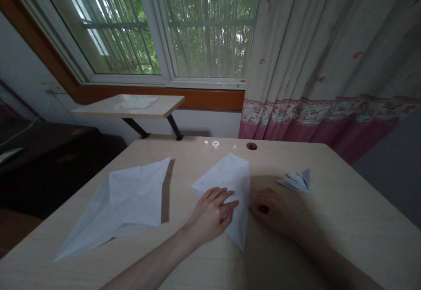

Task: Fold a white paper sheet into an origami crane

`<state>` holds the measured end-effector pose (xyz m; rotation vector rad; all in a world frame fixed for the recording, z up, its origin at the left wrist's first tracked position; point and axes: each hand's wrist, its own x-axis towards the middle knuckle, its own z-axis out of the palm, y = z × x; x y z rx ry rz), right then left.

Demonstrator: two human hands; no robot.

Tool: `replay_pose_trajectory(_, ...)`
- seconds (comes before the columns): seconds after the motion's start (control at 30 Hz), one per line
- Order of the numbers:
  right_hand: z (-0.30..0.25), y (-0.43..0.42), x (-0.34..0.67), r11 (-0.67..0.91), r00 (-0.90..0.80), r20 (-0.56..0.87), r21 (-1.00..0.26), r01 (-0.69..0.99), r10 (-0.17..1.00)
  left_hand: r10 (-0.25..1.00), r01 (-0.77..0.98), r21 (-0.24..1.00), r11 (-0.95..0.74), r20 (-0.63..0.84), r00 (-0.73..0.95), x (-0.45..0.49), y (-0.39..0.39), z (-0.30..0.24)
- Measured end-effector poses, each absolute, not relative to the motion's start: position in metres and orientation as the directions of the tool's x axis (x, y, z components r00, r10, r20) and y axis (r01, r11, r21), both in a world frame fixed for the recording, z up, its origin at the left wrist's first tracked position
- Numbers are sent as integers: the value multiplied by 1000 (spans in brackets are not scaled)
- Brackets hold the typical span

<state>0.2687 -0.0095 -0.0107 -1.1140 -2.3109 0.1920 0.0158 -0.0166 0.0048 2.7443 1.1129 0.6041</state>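
A partly folded sheet of white paper lies on the table in front of me, its narrow point towards me. Spread over its lower middle, my left hand rests with fingers stretched out, holding the paper down. My right hand is closed, fingers curled and the thumb side meeting the paper's right edge; whether it pinches the edge firmly is hard to see in the shadow. Beyond that hand sits a small folded paper plane. To the left lies a larger creased white sheet, its corners lifted slightly.
The pale wooden table has a round cable hole near its far edge. A small raised shelf on black legs carries a white paper. Behind are a barred window and a long curtain.
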Motion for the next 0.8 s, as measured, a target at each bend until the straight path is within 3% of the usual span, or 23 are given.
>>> replay_pose_trajectory(0.43, -13, -12, 269, 707, -516, 524, -271, 654, 678, 692, 645, 277, -713, 430, 580, 14, -15, 2)
replay_pose_trajectory(0.63, 4, -18, 266, 714, -549, 473, -316, 625, 689, 658, 599, 298, -743, 485, 576, 15, -17, 7)
replay_pose_trajectory(0.8, 13, -20, 266, 750, -547, 525, -336, 570, 652, 606, 531, 302, -792, 490, 627, 17, -18, 12)
